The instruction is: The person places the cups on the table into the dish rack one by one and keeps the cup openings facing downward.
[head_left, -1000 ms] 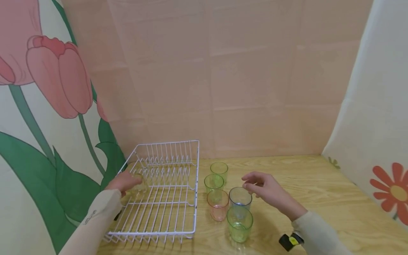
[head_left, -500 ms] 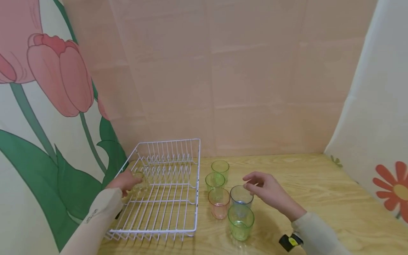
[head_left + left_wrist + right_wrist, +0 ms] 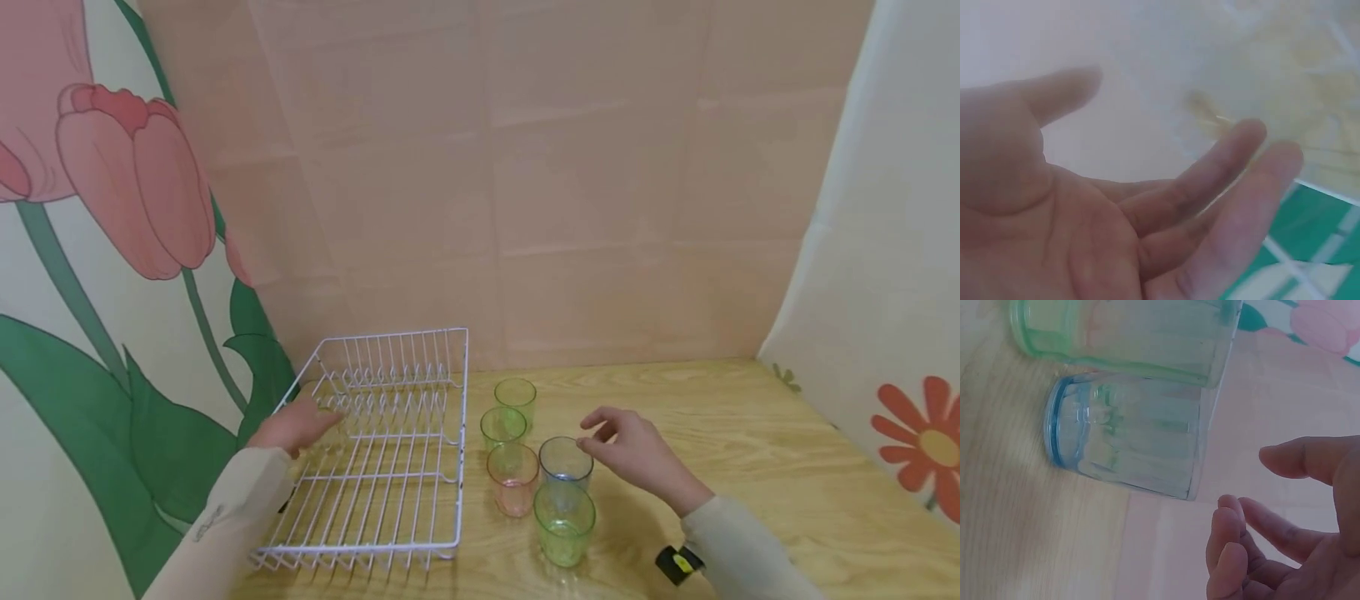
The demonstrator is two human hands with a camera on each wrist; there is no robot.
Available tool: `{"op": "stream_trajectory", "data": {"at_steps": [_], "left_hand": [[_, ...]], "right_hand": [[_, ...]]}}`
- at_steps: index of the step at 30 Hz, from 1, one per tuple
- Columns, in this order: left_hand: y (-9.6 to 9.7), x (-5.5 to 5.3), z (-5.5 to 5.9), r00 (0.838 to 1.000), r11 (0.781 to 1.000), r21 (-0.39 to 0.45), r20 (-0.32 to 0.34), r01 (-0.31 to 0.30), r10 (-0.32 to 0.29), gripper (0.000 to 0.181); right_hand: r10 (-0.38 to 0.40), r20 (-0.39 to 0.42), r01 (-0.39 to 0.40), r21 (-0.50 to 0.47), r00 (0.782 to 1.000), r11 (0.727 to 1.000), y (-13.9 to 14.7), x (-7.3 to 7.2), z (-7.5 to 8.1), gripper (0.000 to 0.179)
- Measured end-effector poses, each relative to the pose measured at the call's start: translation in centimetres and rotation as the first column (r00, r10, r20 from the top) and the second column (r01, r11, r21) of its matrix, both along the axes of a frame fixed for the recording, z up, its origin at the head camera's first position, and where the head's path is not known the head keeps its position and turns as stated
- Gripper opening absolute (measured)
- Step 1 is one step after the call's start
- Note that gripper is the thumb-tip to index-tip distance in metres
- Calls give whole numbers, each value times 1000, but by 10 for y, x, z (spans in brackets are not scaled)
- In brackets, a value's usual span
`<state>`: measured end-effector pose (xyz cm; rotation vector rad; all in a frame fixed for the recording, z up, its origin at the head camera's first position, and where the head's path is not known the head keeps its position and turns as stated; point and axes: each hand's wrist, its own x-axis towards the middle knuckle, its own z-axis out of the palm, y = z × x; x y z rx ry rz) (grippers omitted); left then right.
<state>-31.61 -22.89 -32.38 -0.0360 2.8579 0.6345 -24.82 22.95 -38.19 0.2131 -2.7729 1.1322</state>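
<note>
My left hand (image 3: 296, 423) is over the left side of a white wire dish rack (image 3: 367, 550). In the left wrist view its thumb and fingers (image 3: 1229, 219) are spread apart, with nothing between them. A pale yellowish glass (image 3: 333, 435) stands in the rack by those fingers, partly hidden by the hand. My right hand (image 3: 633, 450) hovers right at the rim of a blue-tinted glass (image 3: 567, 471) on the table. Its fingers are loosely bent, thumb apart, holding nothing. Beside the blue glass are a green glass (image 3: 565, 533) in front and a pink glass (image 3: 513, 492) to the left.
Two more green glasses, one nearer (image 3: 503, 429) and one farther (image 3: 516, 392), stand behind the pink one, right of the rack. A wood-grain table (image 3: 735, 467) extends to the right. A pink cloth wall (image 3: 585, 208) closes the back, and a tulip-printed sheet (image 3: 172, 350) borders the left side.
My left hand has loosened from the pale yellowish glass, its fingers now straighter. The right hand has shifted slightly rightward, still near the blue glass. The glasses on the table have not moved.
</note>
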Motion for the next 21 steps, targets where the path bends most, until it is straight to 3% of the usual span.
{"op": "stream_trajectory", "data": {"at_steps": [3,7,14,21], "left_hand": [[20,10,11,993,992,-97,-78,84,-92,77],[52,27,17,967,978,-121,-166,172,-191,69],[94,58,26,939,967,-16,-234,255,-252,64],[114,69,30,928,952,107,-280,286,-247,60]], "right_hand": [[-1,16,1,13,1000,1000,-1,-2,-2,42],[-11,62,9,32,998,999,-2,-6,-6,50],[-56,154,35,136,986,990,1,-13,-18,46],[3,262,-9,20,965,1000,1,-16,-21,31]]}}
